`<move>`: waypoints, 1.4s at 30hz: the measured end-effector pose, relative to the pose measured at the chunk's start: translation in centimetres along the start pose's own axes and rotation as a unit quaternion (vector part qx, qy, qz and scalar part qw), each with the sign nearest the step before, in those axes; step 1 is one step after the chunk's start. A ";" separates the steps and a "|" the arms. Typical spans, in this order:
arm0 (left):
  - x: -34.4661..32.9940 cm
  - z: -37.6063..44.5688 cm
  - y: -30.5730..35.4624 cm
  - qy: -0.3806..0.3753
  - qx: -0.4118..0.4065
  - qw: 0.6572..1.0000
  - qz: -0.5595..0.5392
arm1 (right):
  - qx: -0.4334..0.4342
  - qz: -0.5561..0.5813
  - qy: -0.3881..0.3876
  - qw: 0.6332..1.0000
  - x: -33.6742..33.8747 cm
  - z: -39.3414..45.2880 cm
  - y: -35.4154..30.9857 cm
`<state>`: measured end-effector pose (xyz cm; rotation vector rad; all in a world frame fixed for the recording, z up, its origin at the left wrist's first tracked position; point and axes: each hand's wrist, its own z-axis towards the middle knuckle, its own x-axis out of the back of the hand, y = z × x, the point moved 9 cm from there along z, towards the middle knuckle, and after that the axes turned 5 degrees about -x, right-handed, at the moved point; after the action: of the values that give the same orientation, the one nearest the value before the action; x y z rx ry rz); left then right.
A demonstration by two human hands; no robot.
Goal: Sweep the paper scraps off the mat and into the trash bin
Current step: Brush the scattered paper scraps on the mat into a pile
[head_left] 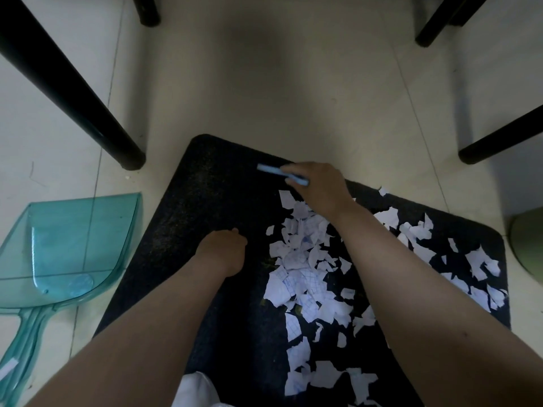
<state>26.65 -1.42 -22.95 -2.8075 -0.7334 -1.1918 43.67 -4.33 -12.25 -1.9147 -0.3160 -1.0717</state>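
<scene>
A dark mat [205, 201] lies on the floor with several torn white paper scraps [302, 268] spread over its middle and right side. My right hand [318, 185] grips a light blue brush handle [271, 170] near the mat's far edge, just above the scrap pile. My left hand [223, 251] rests on the bare left part of the mat with its fingers curled, holding nothing. A clear teal dustpan [67, 248] lies on the floor left of the mat. A green rounded bin edge [529, 242] shows at the right border.
Black furniture legs stand at the left [88, 107], top [147, 10] and right [499, 142]. Pale tiled floor [279, 83] stretches beyond the mat. One paper scrap [7, 370] lies by the dustpan handle. White cloth [195, 390] shows at the bottom edge.
</scene>
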 end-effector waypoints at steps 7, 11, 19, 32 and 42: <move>0.1 0.4 -0.1 0.014 0.019 1.000 -0.006 | -0.078 0.052 -0.069 0.993 -2.1 -4.1 4.2; 0.5 0.3 0.0 0.020 0.028 0.999 -0.010 | -0.069 0.050 -0.120 0.989 -1.2 -6.8 4.4; 0.3 0.8 -0.2 0.008 0.042 0.999 -0.019 | -0.070 0.147 0.057 0.985 5.4 -5.0 5.6; 0.4 1.0 -0.3 0.012 0.056 0.997 -0.052 | -0.121 0.129 -0.046 0.983 0.5 -5.6 6.5; 0.5 1.7 2.0 0.022 0.035 0.999 -0.019 | -0.122 0.163 0.076 0.976 3.2 -2.2 7.3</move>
<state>28.92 -2.69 -23.52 -2.7130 -0.8139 -1.2055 48.52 -10.85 -13.48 -1.9964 0.2216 -1.0631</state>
